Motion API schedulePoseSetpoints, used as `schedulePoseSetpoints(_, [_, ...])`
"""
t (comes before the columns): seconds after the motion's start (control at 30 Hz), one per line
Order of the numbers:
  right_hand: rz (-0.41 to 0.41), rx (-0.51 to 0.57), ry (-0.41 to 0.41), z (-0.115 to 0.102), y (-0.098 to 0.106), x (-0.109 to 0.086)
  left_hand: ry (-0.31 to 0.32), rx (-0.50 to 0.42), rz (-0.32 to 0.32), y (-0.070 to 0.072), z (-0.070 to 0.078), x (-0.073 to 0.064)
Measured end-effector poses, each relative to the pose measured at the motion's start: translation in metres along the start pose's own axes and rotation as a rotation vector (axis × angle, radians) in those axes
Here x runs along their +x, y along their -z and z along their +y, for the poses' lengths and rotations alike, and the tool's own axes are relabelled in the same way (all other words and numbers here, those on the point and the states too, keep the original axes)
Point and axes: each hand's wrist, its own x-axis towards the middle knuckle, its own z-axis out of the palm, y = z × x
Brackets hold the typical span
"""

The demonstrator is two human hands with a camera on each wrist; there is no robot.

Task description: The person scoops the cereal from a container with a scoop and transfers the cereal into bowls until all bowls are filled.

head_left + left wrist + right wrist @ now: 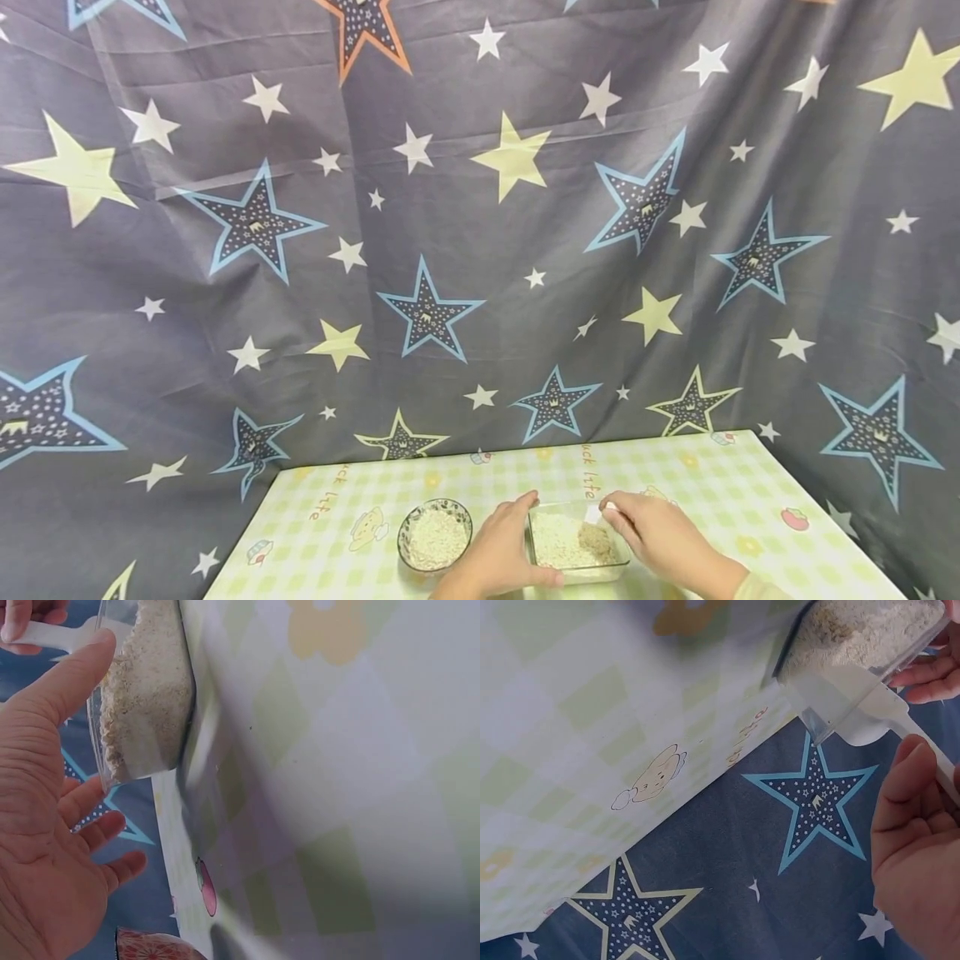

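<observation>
A rectangular clear glass container (600, 573) holds pale flaky grain (555, 537) that looks like oats, with a browner patch (596, 543) toward its right end. My left hand (495, 546) grips the container's left end, thumb at the front and forefinger at the back corner. In the left wrist view, the other fingers spread loosely beside the glass. My right hand (663, 533) grips the handle of a white spatula (866, 724) at the container's right back. Its broad blade dips inside the wall, the blade's end partly hidden by the grain.
Left of the container stands a patterned glass bowl (402, 546) with similar pale flakes, close by my left wrist. A green checked cloth (315, 550) covers the table. Behind the table's back edge hangs a dark star-printed curtain (465, 233).
</observation>
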Motion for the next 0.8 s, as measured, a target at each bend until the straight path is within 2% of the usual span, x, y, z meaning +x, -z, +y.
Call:
schedulePoseSetpoints(0.13, [-0.034, 0.147, -0.099, 0.004, 0.002, 0.005, 0.014, 0.013, 0.007, 0.001, 0.000, 0.003])
schedulePoseSetpoints(0.23, [-0.063, 0.262, -0.219, 0.007, 0.004, 0.006, 0.036, -0.005, -0.002, 0.002, 0.001, 0.003])
schedulePoseSetpoints(0.43, [-0.117, 0.472, -0.566, 0.009, 0.006, 0.005, 0.065, -0.064, -0.028, 0.003, 0.002, 0.003])
schedulePoseSetpoints(0.6, [-0.079, 0.599, -0.820, 0.011, -0.001, 0.003, 0.073, -0.112, -0.052, 0.003, 0.001, 0.002])
schedulePoseSetpoints(0.8, [-0.021, 0.710, -1.000, 0.013, -0.013, -0.003, 0.062, -0.074, -0.025, 0.002, 0.002, 0.002])
